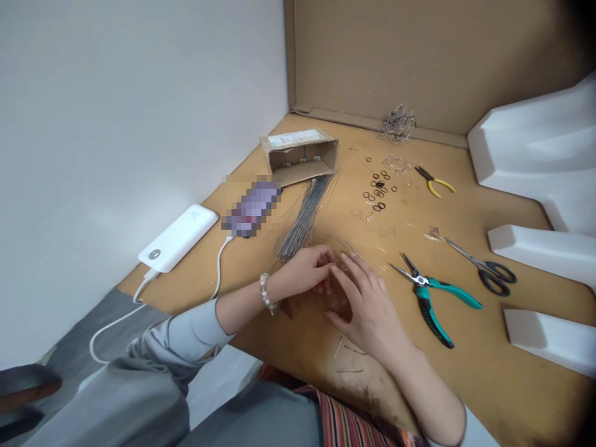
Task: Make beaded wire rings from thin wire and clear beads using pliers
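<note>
My left hand (pixel 307 268) and my right hand (pixel 365 301) meet over the cardboard work surface (pixel 465 372), fingers curled and pinched around a thin, nearly clear wire loop (pixel 333 292) held between them. The left wrist wears a pearl bracelet (pixel 266 293). Just beyond the hands lies a bundle of thin grey wires (pixel 305 214). A few bent wire pieces (pixel 347 357) lie near my right wrist.
Teal pliers (pixel 431 298) and black-handled scissors (pixel 488 270) lie to the right. Yellow pliers (pixel 435 183), small black rings (pixel 378 192) and a wire tangle (pixel 398 123) sit farther back. A small open carton (pixel 300 155), a phone (pixel 251 208) and a white power bank (pixel 179 237) are at left. White foam blocks (pixel 540 248) stand right.
</note>
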Demonstrator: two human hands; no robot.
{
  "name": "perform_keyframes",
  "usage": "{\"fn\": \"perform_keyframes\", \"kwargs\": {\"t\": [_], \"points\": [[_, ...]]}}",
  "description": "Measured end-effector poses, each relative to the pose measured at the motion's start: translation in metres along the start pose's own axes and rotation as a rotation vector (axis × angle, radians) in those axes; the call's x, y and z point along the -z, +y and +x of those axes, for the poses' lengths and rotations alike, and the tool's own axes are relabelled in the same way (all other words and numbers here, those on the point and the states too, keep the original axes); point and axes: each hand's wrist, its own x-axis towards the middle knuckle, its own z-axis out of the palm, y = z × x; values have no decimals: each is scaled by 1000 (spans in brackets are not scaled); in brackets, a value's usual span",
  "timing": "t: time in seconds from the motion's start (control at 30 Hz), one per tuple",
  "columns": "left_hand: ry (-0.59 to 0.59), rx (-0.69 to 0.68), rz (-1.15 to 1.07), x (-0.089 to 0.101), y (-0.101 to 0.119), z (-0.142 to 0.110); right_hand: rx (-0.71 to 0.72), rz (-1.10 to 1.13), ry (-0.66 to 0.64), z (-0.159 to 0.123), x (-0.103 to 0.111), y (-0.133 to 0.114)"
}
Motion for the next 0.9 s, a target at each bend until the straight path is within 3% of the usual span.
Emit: {"fn": "perform_keyframes", "kwargs": {"t": [0.17, 0.37, 0.67, 0.9], "points": [[-11, 12, -35, 1, 0, 0, 82, 35, 23, 7, -2, 2], [-96, -33, -77, 2, -3, -2, 42, 143, 122, 9, -3, 14], [-159, -172, 124, 5, -1, -3, 14, 320, 200, 9, -14, 35], [-226, -171, 0, 8, -4, -3, 4, 205, 153, 5, -2, 31]]}}
